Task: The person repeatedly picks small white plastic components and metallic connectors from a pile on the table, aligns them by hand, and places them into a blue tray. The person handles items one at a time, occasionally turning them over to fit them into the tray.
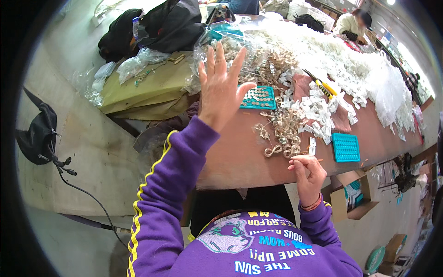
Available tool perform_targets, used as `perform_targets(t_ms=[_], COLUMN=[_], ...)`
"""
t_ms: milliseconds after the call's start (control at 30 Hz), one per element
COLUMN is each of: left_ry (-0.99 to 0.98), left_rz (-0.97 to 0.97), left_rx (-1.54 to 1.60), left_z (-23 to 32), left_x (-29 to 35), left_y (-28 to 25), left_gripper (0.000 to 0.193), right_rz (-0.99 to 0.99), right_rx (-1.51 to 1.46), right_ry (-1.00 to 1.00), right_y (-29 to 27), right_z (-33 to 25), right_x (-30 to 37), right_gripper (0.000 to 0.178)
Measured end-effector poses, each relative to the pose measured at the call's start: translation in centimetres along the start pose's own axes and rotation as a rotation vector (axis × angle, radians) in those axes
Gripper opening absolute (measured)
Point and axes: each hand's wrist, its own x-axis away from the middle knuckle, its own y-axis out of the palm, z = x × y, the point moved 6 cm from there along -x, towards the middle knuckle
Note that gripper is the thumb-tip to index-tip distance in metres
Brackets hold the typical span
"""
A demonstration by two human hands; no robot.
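Note:
My left hand [219, 87] is raised over the table, fingers spread and nothing held. Partly behind its thumb lies a teal tray [274, 99] carrying rows of small round pieces. At the table's near edge my right hand [308, 173] is closed, with thumb and fingers bent together; what they pinch, if anything, is too small to make out. Just beyond its fingertips lies a white rectangular piece [312, 146]. A heap of beige coiled cords [287, 131] spreads to the left of that piece. Many small white pieces [316, 108] lie farther back.
Yellow-and-black pliers [326, 90] rest among the white pieces. Another teal tray [346, 147] lies to the right. Large white heaps [318, 51] cover the far table. An open cardboard box [360, 198] stands below the edge. Another person [350, 25] sits at the far right.

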Motion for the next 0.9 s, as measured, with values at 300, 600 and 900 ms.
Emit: perform_targets(t_ms=[300,600,900], left_ry=[0.142,0.077,-0.222], left_rz=[-0.687,-0.663,-0.701], left_rx=[0.412,0.296,0.488], left_z=[3.2,5.2,1.5], left_x=[7.1,7.2,7.9], left_y=[7.3,8.4,3.7], left_gripper=[0.018,0.020,0.019], right_rz=[0.030,0.148,0.009], right_rx=[-0.096,0.220,0.786], right_ry=[0.116,0.129,0.085], right_y=[-1.1,-4.8,-5.7], right_z=[1.9,3.3,6.7], right_x=[0.7,0.5,-1.9], right_gripper=[0.008,0.008,0.027])
